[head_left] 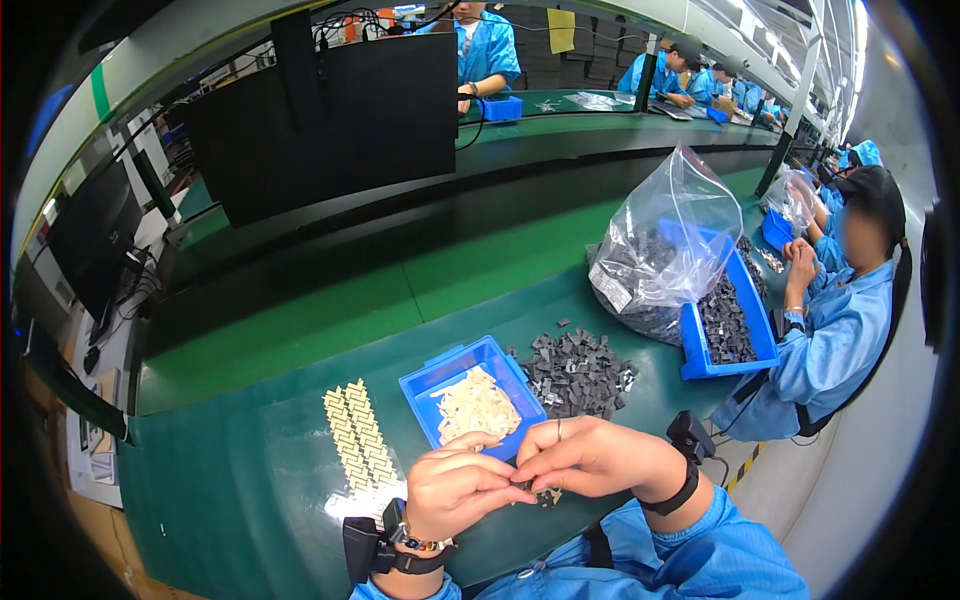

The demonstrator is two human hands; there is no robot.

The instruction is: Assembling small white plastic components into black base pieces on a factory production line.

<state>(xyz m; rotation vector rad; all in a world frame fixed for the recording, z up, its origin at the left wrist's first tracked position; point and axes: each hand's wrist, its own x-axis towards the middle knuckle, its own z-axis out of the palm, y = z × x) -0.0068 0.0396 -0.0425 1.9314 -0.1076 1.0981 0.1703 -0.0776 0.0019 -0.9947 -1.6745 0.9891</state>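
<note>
My left hand [455, 488] and my right hand [590, 457] meet at the near edge of the green bench, fingertips pinched together on a small dark grey part [545, 494]. Just beyond them stands a small blue tray [430, 378] holding pale beige pieces [475, 405]. To its right lies a loose pile of dark grey parts [580, 370]. On the left, finished beige-and-dark pieces [357, 435] lie in two neat rows on the bench.
A large clear plastic bag [665, 245] of dark parts leans on a bigger blue bin [735, 335] at the right. A co-worker in a blue coat [840, 330] sits beside it. Black monitors [330, 115] stand beyond the green conveyor [400, 270]; more workers sit farther back.
</note>
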